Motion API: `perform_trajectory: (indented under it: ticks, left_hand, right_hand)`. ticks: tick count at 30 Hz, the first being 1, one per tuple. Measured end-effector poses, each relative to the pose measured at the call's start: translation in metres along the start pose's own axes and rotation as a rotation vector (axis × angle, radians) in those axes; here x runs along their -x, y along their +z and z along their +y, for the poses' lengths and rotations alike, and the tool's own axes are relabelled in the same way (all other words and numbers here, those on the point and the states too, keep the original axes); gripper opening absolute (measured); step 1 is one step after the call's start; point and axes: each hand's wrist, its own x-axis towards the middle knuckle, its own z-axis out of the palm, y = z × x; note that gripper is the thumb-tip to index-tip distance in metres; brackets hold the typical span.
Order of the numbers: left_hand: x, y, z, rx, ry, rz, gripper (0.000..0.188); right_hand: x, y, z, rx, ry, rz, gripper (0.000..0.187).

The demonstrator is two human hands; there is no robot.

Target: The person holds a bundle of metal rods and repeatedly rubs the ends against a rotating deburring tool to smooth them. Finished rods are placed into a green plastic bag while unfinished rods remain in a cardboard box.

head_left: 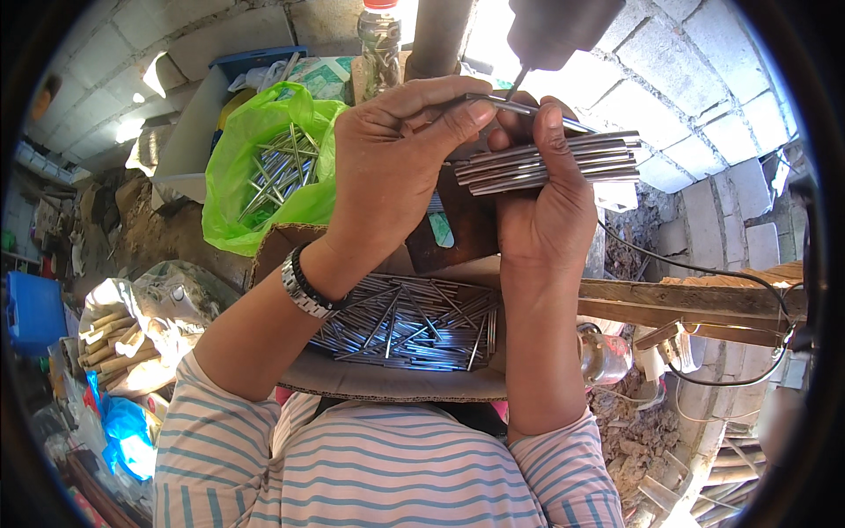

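Between thumb and fingers, my left hand [400, 145] pinches one end of a thin metal rod [506, 102], just under the bit [518, 81] of a dark drill [563, 33]. Whether the bit touches the rod I cannot tell. My right hand [550, 194] is closed around a bundle of metal rods [550, 163] lying across its palm, and its fingertips are close to the single rod's other end. Below my wrists, a cardboard box [396, 384] in front of my body holds many loose metal rods [414, 326].
A green plastic bag [227, 211] of more rods stands left of my left hand. Behind it are a clear bottle [380, 53] with a red cap and a pale bin [187, 167]. A wooden beam [687, 304] with a black cable [731, 381] runs at the right.
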Motion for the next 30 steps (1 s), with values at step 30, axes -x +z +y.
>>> perform_trajectory:
  ticks: [30]
  left_hand:
    - [0.0007, 0.0031, 0.003, 0.004, -0.02, -0.027, 0.015]
  right_hand:
    - [-0.0003, 0.0004, 0.0015, 0.031, 0.012, -0.03, 0.03]
